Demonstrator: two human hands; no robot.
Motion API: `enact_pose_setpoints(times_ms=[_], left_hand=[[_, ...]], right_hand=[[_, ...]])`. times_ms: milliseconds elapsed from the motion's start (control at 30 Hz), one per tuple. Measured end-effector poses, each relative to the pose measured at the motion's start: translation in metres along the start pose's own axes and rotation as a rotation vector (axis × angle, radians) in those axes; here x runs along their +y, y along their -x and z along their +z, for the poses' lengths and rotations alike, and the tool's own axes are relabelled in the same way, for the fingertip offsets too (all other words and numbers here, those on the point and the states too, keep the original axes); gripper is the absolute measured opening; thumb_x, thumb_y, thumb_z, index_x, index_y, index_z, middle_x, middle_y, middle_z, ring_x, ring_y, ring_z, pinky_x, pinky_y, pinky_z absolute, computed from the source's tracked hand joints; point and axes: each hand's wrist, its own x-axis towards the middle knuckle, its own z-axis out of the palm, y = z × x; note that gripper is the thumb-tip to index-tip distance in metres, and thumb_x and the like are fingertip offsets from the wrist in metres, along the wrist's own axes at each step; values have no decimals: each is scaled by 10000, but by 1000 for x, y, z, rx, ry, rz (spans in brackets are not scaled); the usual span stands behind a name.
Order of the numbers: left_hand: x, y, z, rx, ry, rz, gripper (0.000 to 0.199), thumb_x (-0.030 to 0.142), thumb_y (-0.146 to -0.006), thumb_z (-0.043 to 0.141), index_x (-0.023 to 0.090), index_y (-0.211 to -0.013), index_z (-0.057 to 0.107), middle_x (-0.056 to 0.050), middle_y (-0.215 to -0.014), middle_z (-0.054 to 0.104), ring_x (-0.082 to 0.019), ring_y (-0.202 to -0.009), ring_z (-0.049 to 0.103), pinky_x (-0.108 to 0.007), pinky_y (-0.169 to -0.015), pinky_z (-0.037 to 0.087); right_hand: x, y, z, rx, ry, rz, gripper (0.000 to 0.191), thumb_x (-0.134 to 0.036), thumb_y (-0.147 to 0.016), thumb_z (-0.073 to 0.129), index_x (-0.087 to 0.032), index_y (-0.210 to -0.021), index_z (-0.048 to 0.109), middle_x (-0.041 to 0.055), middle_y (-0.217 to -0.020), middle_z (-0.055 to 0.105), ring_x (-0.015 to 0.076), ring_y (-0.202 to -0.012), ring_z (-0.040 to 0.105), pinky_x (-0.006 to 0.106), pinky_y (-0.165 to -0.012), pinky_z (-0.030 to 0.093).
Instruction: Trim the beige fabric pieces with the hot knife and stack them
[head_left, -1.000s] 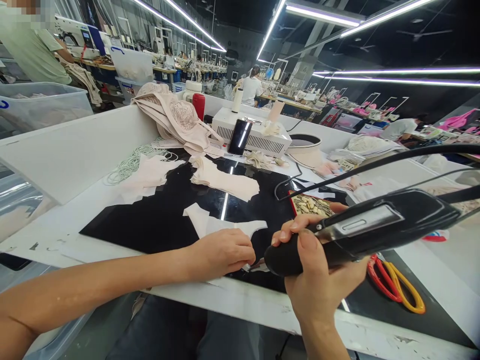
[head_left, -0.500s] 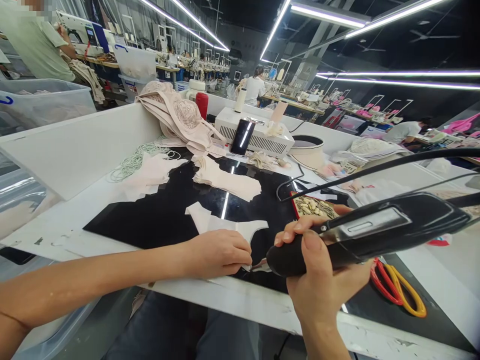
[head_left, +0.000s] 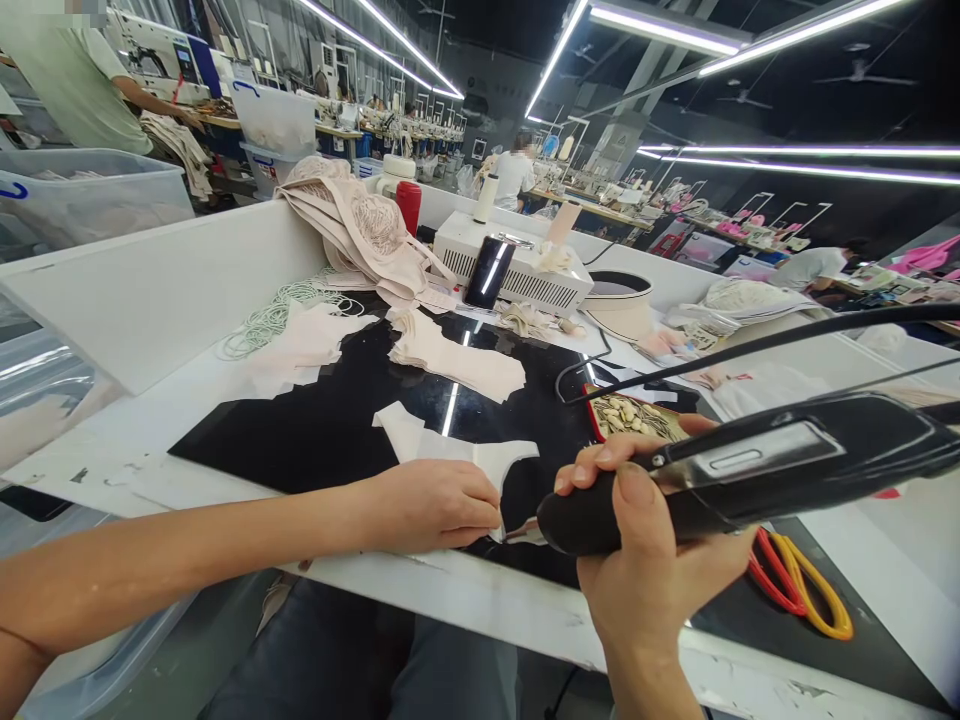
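My left hand [head_left: 442, 505] rests at the front edge of the black work surface, its fingers closed on the near corner of a white cut fabric piece [head_left: 457, 448]. The rest of that piece lies flat, spreading away behind the hand. My right hand [head_left: 645, 540] is wrapped round a black corded hand tool [head_left: 757, 465] with a silver panel on its side. A slim metal tip pokes out of the tool's left end, close by my left fingertips; whether it touches the fabric I cannot tell. Farther back lies a stack of pale pink cut pieces [head_left: 457, 362].
Scissors [head_left: 806, 590] with red and yellow handles lie right of my right hand. Behind the tool sits a red tray [head_left: 596, 415] of small parts. Green cord [head_left: 274, 315], beige bras [head_left: 360, 215], a phone [head_left: 489, 272] and a white vented box [head_left: 532, 270] stand farther back.
Both hands keep their hold, with the tool shifted very slightly to the right. The view has moved a little. At the far left, a co-worker's arm has reached lower and forward.
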Motion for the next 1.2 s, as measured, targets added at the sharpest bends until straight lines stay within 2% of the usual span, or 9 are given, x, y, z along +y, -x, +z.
enact_pose_setpoints(times_ms=[567,767,933,1200], left_hand=[[1,4,-4,4,-59,40,165,133,-1059,536,170,-1047,696,-84,-1101,746,-203,-1058,682,-290,-963,540],[0,5,-2,41,-61,56,167,130,-1053,542,174,-1051,703,-88,-1070,748,-205,-1049,690,-293,-947,559],[-1,6,-1,44,-66,59,172,129,-1058,531,160,-1067,700,-91,-1081,747,-210,-1058,688,-292,-965,558],[-1,5,0,57,-60,61,185,136,-1065,522,162,-1103,701,-102,-1066,742,-213,-1061,692,-305,-978,571]], right_hand=[[2,-1,1,4,2,-9,465,-241,-792,844,-249,-1184,594,-59,-767,667,130,-561,618,290,-507,569],[1,-1,0,23,-10,27,494,-241,-787,853,-264,-1203,588,-61,-765,668,132,-565,619,290,-514,571],[-2,-5,3,48,-22,-4,486,-229,-783,844,-255,-1189,579,-66,-748,663,126,-529,607,279,-483,555],[5,-3,3,52,15,17,418,-271,-783,842,-267,-1014,493,-81,-772,663,120,-540,616,290,-507,566]])
